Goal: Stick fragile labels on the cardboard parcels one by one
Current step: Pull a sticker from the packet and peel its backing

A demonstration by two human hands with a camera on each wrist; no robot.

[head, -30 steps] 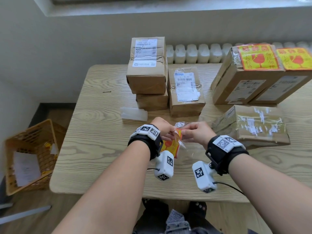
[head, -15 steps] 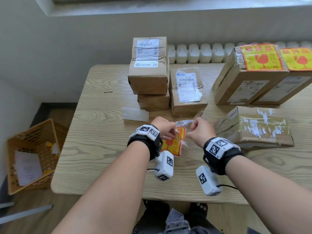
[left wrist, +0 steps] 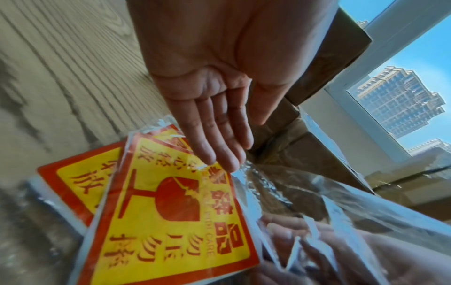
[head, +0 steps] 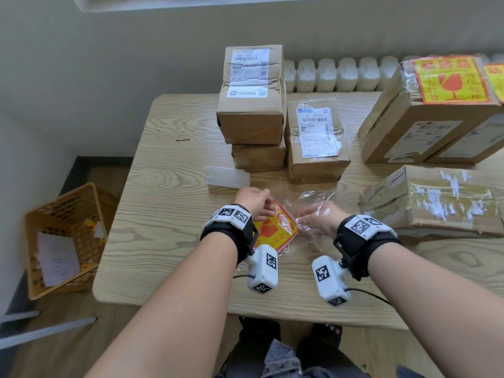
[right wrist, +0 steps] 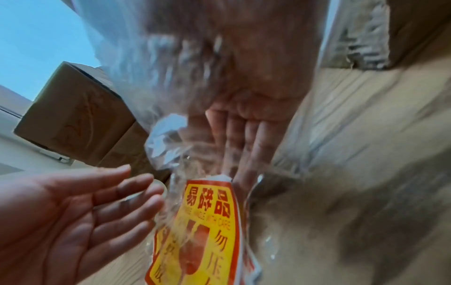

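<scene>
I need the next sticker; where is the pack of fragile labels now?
Head view: the pack of fragile labels lies near the table's front edge, between both hands.

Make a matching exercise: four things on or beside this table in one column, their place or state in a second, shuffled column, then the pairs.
Things
1. fragile labels
2. orange basket
3. taped parcel
4. top parcel of the stack

Places or states
A. on the floor, left of the table
B. flat at the table's right side, no fragile label showing
C. between the two hands, in a clear wrapper
D. resting on another box, white shipping label up

Pairs: 1-C, 2-A, 3-B, 4-D
</scene>
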